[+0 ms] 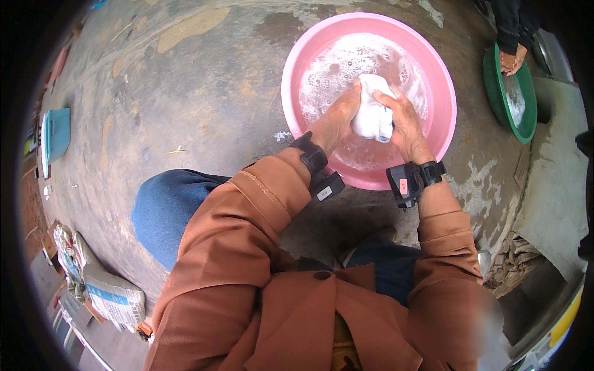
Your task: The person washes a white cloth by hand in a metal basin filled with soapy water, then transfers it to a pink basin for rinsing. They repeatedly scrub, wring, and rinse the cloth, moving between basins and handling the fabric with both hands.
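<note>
A bunched white cloth (372, 113) with a small blue mark is held between my two hands, above a pink plastic basin (443, 116). My left hand (344, 109) presses on the cloth's left side, its fingers partly hidden behind it. Gripping the right side is my right hand (404, 116), thumb across the front of the cloth. Soapy water (334, 69) with white foam and bubbles lies in the basin below. Each wrist bears a black strapped device.
At the upper right another person's hands (513, 60) reach into a green basin (489, 88) of water. A teal plastic container (58, 134) stands on the concrete floor at far left. Printed sacks (113, 297) lie at lower left. A concrete ledge (557, 162) runs along the right.
</note>
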`<move>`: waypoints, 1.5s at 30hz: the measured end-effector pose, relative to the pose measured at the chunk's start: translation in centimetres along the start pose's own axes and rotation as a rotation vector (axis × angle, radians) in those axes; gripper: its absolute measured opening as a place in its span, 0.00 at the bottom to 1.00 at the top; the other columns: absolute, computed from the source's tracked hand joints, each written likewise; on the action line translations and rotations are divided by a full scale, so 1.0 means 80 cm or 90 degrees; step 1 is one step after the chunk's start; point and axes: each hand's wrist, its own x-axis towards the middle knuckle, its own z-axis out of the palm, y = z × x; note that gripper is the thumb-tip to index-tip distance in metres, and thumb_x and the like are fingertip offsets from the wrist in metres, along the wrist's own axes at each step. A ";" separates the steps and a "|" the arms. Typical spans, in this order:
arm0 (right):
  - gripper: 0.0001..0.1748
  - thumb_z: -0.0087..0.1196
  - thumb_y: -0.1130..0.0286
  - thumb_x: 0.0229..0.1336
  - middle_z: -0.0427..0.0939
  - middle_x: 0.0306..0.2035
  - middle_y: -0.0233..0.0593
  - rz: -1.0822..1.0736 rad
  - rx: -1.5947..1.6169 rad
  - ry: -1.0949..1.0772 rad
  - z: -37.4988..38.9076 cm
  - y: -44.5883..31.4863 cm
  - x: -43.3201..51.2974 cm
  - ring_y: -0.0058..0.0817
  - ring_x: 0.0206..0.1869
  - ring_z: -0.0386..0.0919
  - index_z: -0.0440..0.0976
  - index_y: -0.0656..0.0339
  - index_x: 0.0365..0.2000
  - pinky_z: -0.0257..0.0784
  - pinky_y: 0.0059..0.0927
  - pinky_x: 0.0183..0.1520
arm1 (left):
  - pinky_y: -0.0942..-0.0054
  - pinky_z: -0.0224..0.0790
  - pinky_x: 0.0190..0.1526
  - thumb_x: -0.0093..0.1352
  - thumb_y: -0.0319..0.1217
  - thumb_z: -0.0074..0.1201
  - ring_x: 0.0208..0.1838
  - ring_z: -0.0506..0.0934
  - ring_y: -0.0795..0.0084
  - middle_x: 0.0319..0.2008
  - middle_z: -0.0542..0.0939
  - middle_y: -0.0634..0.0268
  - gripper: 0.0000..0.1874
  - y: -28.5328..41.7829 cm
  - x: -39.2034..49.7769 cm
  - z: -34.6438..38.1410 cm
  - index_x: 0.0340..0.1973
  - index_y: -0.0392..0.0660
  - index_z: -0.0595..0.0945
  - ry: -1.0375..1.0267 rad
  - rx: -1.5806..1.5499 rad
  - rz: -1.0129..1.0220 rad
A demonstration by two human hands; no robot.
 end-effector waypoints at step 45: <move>0.19 0.56 0.61 0.55 0.79 0.31 0.38 -0.266 -0.377 -0.035 0.083 -0.018 -0.049 0.26 0.32 0.77 0.75 0.68 0.39 0.72 0.26 0.34 | 0.63 0.75 0.37 0.72 0.38 0.36 0.33 0.78 0.63 0.31 0.78 0.58 0.15 0.028 -0.009 -0.008 0.37 0.42 0.75 -0.086 -0.183 0.073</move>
